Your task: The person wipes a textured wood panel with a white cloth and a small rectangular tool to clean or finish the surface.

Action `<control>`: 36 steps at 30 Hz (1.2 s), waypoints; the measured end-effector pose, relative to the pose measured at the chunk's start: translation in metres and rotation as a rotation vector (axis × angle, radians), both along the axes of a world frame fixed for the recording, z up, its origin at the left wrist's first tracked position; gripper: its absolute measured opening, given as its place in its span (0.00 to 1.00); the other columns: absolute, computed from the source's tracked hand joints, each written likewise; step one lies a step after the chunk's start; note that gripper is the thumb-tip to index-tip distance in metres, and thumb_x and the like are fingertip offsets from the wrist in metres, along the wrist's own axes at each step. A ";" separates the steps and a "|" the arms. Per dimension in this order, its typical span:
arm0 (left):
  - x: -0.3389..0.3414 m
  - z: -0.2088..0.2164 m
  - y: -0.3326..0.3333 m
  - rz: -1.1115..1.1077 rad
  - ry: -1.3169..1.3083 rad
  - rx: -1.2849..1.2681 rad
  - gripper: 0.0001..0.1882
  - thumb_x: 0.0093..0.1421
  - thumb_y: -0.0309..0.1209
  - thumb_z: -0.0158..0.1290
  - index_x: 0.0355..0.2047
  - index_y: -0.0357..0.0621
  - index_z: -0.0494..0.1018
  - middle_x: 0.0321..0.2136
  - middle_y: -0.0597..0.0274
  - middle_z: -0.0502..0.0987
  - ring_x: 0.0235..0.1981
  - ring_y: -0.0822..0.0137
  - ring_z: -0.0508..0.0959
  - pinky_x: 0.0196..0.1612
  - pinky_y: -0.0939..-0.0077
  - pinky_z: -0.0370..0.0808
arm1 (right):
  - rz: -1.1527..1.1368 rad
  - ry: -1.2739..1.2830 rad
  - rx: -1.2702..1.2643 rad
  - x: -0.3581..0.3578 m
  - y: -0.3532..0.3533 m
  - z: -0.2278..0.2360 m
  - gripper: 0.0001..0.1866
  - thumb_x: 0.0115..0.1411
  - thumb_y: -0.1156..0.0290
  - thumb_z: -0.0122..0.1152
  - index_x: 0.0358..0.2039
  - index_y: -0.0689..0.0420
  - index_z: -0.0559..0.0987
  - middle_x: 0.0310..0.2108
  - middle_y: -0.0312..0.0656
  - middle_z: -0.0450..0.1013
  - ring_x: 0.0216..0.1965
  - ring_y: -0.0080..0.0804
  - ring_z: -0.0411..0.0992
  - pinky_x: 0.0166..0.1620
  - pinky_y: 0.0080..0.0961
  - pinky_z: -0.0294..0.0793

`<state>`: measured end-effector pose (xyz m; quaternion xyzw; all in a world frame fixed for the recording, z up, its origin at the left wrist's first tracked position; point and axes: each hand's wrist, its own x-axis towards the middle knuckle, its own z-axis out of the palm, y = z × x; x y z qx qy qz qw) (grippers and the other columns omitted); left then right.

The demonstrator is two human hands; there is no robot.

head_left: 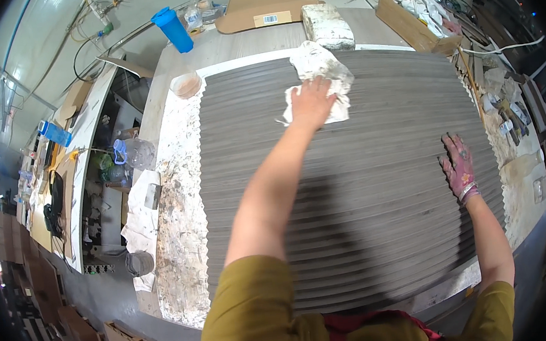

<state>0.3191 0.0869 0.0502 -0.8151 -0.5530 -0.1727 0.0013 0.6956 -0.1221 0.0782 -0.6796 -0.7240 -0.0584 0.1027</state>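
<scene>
Across the worktable lies a large grey-brown ribbed panel (254, 172) with a wood-grain look and wavy side edges. My bare left hand (314, 105) reaches to its far part and presses on a crumpled white cloth (322, 62), fingers spread over the fabric. Under the palm, part of the cloth is hidden. My right hand (460, 170), in a stained pink glove with a flower print, rests on the panel's right side, fingers stretched out. Nothing shows in its grasp. Just beyond the cloth sits a stained whitish block (327, 28).
At the back stand a blue bottle (173, 30), a flat cardboard piece (265, 5) and a cardboard box (417, 23) of rags. A small round container (186, 85) sits near the panel's far left corner. Leftward are a shelf unit (99, 153) and a grey cup (139, 263).
</scene>
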 end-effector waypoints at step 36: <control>-0.015 0.014 0.059 0.011 -0.158 0.078 0.20 0.60 0.46 0.48 0.46 0.49 0.73 0.46 0.54 0.75 0.49 0.54 0.73 0.52 0.57 0.68 | 0.002 0.034 -0.047 -0.012 0.003 0.009 0.29 0.59 0.62 0.52 0.61 0.53 0.64 0.62 0.51 0.59 0.64 0.53 0.53 0.65 0.45 0.47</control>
